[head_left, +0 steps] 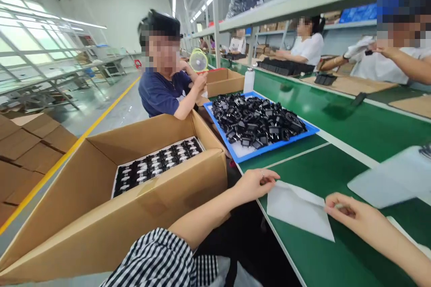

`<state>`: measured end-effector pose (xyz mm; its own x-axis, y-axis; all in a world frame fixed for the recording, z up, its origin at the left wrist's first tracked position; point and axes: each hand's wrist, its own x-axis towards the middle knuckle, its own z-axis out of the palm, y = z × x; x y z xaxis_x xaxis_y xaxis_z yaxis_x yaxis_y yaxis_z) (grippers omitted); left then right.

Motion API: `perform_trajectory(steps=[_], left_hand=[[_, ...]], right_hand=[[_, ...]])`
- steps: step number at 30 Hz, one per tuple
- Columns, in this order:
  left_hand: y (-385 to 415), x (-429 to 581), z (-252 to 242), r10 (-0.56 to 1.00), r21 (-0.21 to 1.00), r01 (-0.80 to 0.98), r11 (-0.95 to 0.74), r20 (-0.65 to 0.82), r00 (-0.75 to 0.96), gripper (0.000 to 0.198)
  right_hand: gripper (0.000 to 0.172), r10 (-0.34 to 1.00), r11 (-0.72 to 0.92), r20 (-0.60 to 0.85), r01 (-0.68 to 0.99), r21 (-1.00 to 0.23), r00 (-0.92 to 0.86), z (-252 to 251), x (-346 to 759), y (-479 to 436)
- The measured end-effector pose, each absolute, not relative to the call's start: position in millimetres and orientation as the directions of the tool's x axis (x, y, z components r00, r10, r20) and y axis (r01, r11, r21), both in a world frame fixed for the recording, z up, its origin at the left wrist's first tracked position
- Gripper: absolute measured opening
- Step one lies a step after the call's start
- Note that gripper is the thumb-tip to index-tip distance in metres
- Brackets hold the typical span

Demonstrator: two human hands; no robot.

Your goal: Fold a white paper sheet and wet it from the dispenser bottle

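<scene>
A thin white sheet (pixel 298 210) is stretched between my hands over the green work surface. I cannot tell whether it is one layer or a flat bag. My left hand (pixel 256 184) pinches its upper left corner between thumb and fingers. At its right edge, the fingertips of my right hand (pixel 343 208) are closed on the sheet. Its top edge looks creased or folded over. Beyond my left hand lies a blue tray (pixel 242 158) heaped with small black plastic parts (pixel 259 119).
Left of me stands an open cardboard box (pixel 161 206) holding rows of black parts (pixel 158 163). A translucent plastic sheet (pixel 387 179) lies to the right. A co-worker (pixel 166 89) with a yellow handheld fan (pixel 198 60) leans by the box. Other people sit across the green belt (pixel 296 98).
</scene>
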<state>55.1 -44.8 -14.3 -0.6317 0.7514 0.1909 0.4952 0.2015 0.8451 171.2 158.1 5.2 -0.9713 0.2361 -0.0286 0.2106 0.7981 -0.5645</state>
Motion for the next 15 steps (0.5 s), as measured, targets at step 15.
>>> perform_trajectory(steps=[15], left_hand=[[-65.0,74.3,-30.5,0.693,0.564,0.811,0.153,0.524,-0.495,0.012]], right_hand=[[0.018,0.129,0.836,-0.110,0.168,-0.523,-0.985,8.9,194.5,145.9]])
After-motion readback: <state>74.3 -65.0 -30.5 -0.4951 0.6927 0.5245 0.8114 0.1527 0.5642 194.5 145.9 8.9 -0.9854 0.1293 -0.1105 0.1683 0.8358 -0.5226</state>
